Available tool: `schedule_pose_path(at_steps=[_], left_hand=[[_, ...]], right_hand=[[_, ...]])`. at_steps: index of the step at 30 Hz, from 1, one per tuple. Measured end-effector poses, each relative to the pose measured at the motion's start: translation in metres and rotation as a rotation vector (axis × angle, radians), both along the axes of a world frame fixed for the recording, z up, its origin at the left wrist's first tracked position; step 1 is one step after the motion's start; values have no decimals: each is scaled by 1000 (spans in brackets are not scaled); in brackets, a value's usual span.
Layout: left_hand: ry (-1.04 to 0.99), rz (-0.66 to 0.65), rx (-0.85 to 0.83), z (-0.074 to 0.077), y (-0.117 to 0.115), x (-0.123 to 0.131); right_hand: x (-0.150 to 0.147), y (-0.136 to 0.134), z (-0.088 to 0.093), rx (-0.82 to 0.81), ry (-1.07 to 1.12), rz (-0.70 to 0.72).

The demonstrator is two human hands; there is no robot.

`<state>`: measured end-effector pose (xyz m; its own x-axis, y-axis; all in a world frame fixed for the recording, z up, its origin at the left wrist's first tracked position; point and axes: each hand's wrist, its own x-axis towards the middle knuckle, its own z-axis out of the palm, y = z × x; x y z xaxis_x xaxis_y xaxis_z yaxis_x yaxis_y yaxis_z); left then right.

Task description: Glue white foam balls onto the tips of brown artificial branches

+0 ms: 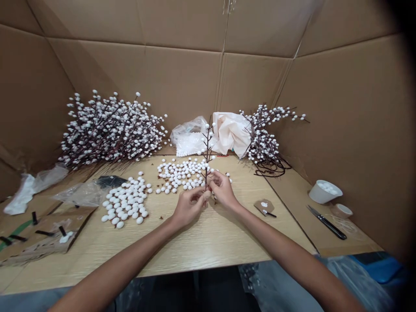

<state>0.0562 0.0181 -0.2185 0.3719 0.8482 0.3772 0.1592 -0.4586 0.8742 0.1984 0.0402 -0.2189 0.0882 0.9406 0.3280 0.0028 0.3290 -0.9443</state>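
A dark brown artificial berry branch (207,149) stands upright over the middle of the table, with a few white balls on its upper twigs and bare twigs lower down. My left hand (191,207) pinches its stem near the bottom between thumb and finger. Close beside the stem, my right hand (222,189) has its fingertips pressed together against the lower twigs; what lies between them is hidden. Behind the hands, loose white foam balls (185,173) with small brown bases are spread on the table. Another group of white balls (126,203) lies to the left.
Bundles of berry branches (110,130) lie at back left and back right (263,143). Between them are a plastic bag (191,134) and pale cloth (230,130). Rightward sit a glue-dabbed cardboard scrap (260,206), a knife (328,223) and a white cup (325,193). Cardboard walls (182,78) surround the table.
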Motion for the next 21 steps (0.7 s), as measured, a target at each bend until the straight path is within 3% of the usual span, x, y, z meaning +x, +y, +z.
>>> schedule_pose_path(at_steps=[21], left_hand=[[22,2,3,1,1,-1]], right_hand=[[-2,-3,4,-13,0,1]])
